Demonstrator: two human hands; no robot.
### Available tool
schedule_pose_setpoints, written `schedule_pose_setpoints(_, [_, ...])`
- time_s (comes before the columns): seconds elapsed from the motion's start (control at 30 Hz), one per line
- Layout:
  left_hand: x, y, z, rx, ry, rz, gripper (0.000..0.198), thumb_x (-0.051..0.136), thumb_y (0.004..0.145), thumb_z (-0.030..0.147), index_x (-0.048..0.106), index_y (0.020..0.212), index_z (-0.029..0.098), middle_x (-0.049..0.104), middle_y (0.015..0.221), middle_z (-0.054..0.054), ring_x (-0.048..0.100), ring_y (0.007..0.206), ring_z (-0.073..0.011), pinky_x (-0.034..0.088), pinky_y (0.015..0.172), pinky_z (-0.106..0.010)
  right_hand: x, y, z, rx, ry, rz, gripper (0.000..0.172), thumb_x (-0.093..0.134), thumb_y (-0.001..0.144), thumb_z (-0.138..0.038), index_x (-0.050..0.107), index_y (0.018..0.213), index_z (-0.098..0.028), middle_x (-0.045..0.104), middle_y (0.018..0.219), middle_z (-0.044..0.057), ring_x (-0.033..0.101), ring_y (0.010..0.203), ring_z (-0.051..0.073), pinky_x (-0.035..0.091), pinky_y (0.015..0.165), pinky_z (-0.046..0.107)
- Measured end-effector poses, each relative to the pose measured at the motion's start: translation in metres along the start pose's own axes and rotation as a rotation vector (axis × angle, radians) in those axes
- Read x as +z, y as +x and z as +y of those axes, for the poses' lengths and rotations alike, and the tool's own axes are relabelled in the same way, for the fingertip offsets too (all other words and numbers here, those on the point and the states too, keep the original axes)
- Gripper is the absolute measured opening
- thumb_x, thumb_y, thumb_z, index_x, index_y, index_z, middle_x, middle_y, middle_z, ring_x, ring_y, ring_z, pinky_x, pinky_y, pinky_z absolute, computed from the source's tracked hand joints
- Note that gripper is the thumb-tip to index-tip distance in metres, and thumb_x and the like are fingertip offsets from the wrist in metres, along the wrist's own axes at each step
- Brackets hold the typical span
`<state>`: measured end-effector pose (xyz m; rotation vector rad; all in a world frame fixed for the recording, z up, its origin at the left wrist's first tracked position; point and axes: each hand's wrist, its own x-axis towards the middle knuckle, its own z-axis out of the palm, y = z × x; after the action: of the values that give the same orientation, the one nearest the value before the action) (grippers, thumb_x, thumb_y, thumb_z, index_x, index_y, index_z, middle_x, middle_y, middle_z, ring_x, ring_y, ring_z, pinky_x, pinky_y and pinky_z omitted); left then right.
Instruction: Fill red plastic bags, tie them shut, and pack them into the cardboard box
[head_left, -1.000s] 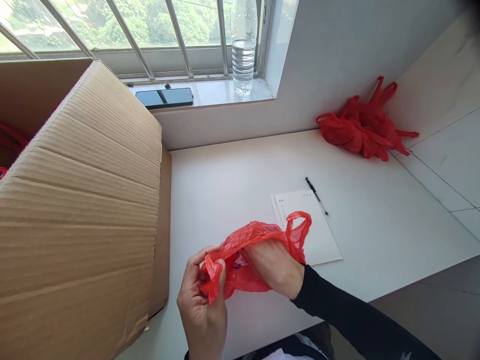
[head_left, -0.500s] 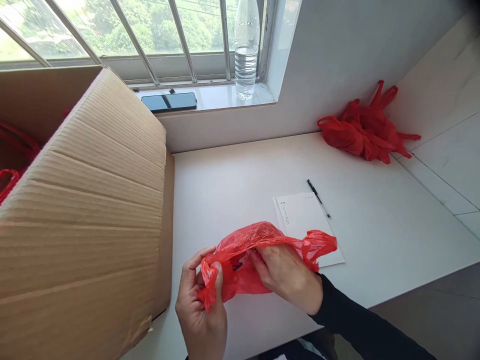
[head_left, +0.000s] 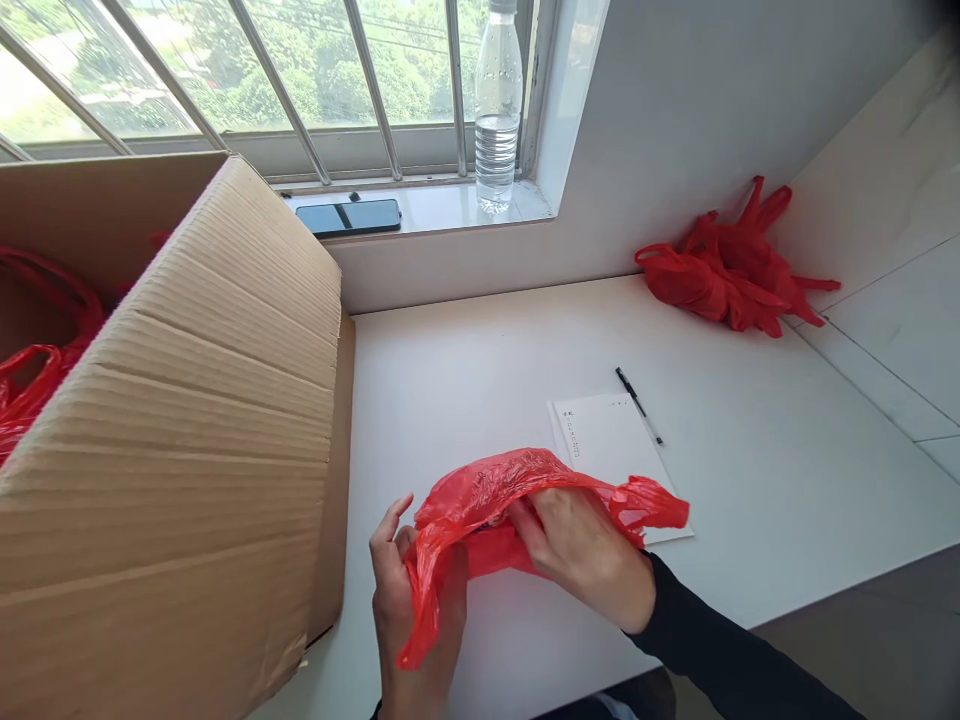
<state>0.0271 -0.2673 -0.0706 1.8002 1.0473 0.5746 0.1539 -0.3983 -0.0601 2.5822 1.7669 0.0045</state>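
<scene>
A thin red plastic bag (head_left: 495,490) is held above the white table, its mouth facing me. My left hand (head_left: 397,590) is at the bag's left end. One handle drapes over its thumb and palm, the forefinger sticks up, and the other fingers are curled at the bag's edge. My right hand (head_left: 577,545) reaches into the bag's mouth with bent fingers; the fingertips are hidden by the film. A small dark patch shows inside the bag beside them, too little to name. The other handle lies over the right wrist.
A large cardboard box (head_left: 225,420) with red bags (head_left: 45,370) inside stands at the left. Behind my hands lie paper sheets (head_left: 611,430) and a pen (head_left: 637,405). A red bag bundle (head_left: 731,270) sits at the back right. The sill holds a phone (head_left: 352,216) and a water bottle (head_left: 496,140).
The bag's left handle has flopped down over my left thumb, and the left forefinger has lifted off the film. The bag's opening looks narrower. My right hand stays inside. The view has tilted slightly.
</scene>
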Motion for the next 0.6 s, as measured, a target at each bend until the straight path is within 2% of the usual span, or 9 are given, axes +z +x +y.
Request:
schedule_pose_setpoints(0.07, [0.002, 0.003, -0.011, -0.039, 0.009, -0.004, 0.07, 0.069, 0.082, 0.05, 0.045, 0.142, 0.023, 0.062, 0.073, 0.002, 0.063, 0.064, -0.0208, 0.054, 0.065, -0.034, -0.003, 0.006, 0.003, 0.067, 0.111, -0.035, 0.051, 0.022, 0.099, -0.003, 0.066, 0.124, -0.015, 0.071, 0.095, 0.015, 0.065, 0.081, 0.028, 0.047, 0.067, 0.038])
schedule_pose_setpoints(0.13, [0.004, 0.001, -0.013, -0.106, -0.024, -0.03, 0.067, 0.066, 0.082, 0.044, 0.045, 0.143, 0.025, 0.069, 0.084, -0.001, 0.068, 0.07, -0.0223, 0.055, 0.065, -0.034, -0.008, 0.016, 0.006, 0.196, 0.356, -0.088, 0.049, 0.025, 0.096, -0.002, 0.07, 0.112, -0.013, 0.071, 0.091, 0.015, 0.065, 0.082, 0.028, 0.044, 0.066, 0.037])
schedule_pose_setpoints(0.23, [0.007, -0.012, -0.003, -0.173, -0.041, -0.097, 0.07, 0.062, 0.086, 0.043, 0.038, 0.15, 0.027, 0.075, 0.093, -0.005, 0.073, 0.079, -0.0255, 0.058, 0.069, -0.037, -0.013, 0.031, 0.011, 0.347, 0.676, -0.143, 0.038, 0.033, 0.099, -0.011, 0.068, 0.086, -0.015, 0.069, 0.076, 0.009, 0.065, 0.069, 0.021, 0.042, 0.059, 0.03])
schedule_pose_setpoints(0.33, [0.003, -0.023, 0.009, -0.15, -0.003, -0.095, 0.076, 0.063, 0.089, 0.05, 0.033, 0.155, 0.027, 0.077, 0.098, -0.008, 0.075, 0.084, -0.0274, 0.059, 0.072, -0.039, -0.011, 0.039, 0.013, 0.405, 0.821, -0.161, 0.033, 0.034, 0.103, -0.024, 0.061, 0.084, -0.019, 0.064, 0.058, -0.001, 0.059, 0.048, 0.013, 0.04, 0.05, 0.023])
schedule_pose_setpoints(0.4, [-0.002, -0.024, 0.013, -0.078, 0.0, -0.069, 0.067, 0.062, 0.091, 0.052, 0.044, 0.15, 0.027, 0.075, 0.117, -0.011, 0.074, 0.101, -0.0283, 0.06, 0.078, -0.037, -0.006, 0.039, 0.012, 0.435, 0.879, -0.154, 0.029, 0.036, 0.102, -0.024, 0.058, 0.083, -0.02, 0.06, 0.053, -0.004, 0.057, 0.045, 0.011, 0.039, 0.049, 0.021])
schedule_pose_setpoints(0.47, [-0.008, -0.022, 0.014, 0.01, 0.0, -0.065, 0.052, 0.061, 0.093, 0.051, 0.059, 0.138, 0.026, 0.07, 0.131, -0.01, 0.069, 0.115, -0.0284, 0.059, 0.085, -0.035, 0.0, 0.038, 0.01, 0.463, 0.876, -0.116, 0.028, 0.039, 0.098, -0.022, 0.056, 0.076, -0.02, 0.059, 0.054, -0.003, 0.057, 0.049, 0.012, 0.037, 0.05, 0.023])
schedule_pose_setpoints(0.53, [-0.012, -0.021, 0.015, 0.072, 0.0, -0.055, 0.042, 0.06, 0.094, 0.049, 0.067, 0.128, 0.026, 0.071, 0.129, -0.008, 0.068, 0.117, -0.0278, 0.058, 0.088, -0.034, 0.005, 0.036, 0.008, 0.478, 0.851, -0.071, 0.029, 0.041, 0.094, -0.02, 0.053, 0.068, -0.02, 0.058, 0.058, -0.001, 0.054, 0.052, 0.013, 0.034, 0.049, 0.025])
schedule_pose_setpoints(0.6, [-0.012, -0.024, 0.019, 0.095, -0.02, -0.03, 0.037, 0.06, 0.094, 0.047, 0.07, 0.123, 0.026, 0.075, 0.123, -0.007, 0.072, 0.109, -0.0265, 0.059, 0.084, -0.031, 0.006, 0.036, 0.006, 0.45, 0.843, -0.04, 0.028, 0.041, 0.092, -0.017, 0.053, 0.066, -0.02, 0.058, 0.06, -0.001, 0.053, 0.052, 0.013, 0.034, 0.048, 0.025])
